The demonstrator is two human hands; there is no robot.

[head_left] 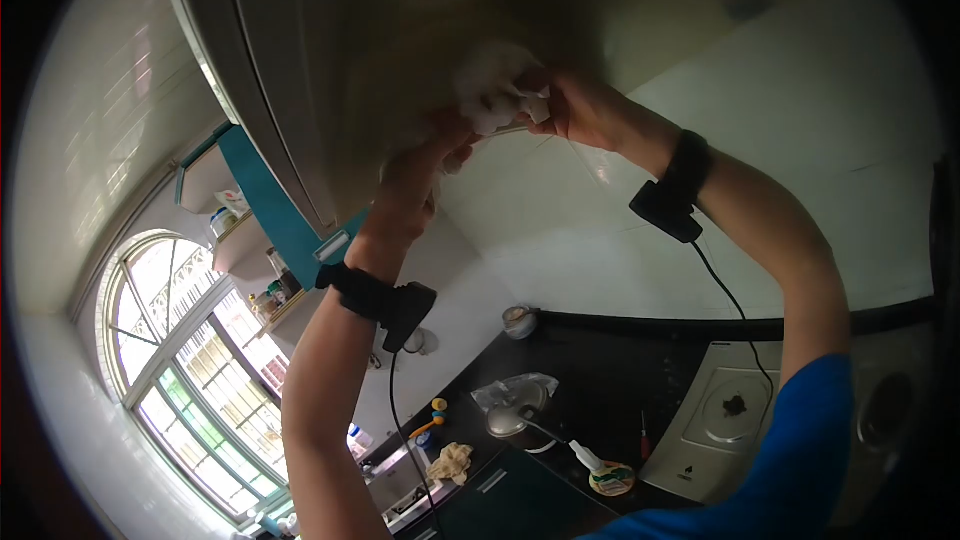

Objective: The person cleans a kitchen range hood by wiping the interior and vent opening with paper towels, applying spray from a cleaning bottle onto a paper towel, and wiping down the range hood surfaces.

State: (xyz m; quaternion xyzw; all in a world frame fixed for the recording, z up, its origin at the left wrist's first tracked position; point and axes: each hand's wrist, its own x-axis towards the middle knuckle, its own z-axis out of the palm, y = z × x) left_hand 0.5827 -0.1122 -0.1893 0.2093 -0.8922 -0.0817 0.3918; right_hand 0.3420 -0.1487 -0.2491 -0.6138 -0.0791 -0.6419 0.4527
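Note:
Overhead, both my arms reach up to the dim underside of a range hood [380, 10]. A soft white wad [492, 90], which looks like crumpled cloth or paper, lies between my hands. My right hand [580, 112] has its fingers curled on the wad's right side, where a pale edge sticks out. In shadow at the lower left of the wad is my left hand [445, 140], its fingers bent in against it. Each wrist wears a black strap with a small box and a cable.
Below are a gas stove [705, 420], a pan lid [512, 418] beside a clear plastic bag, a beige rag [451, 463], a red-handled tool [645, 437] and a jar [519, 321] on the dark counter. Shelves [255, 235] and a barred window [195, 360] are left.

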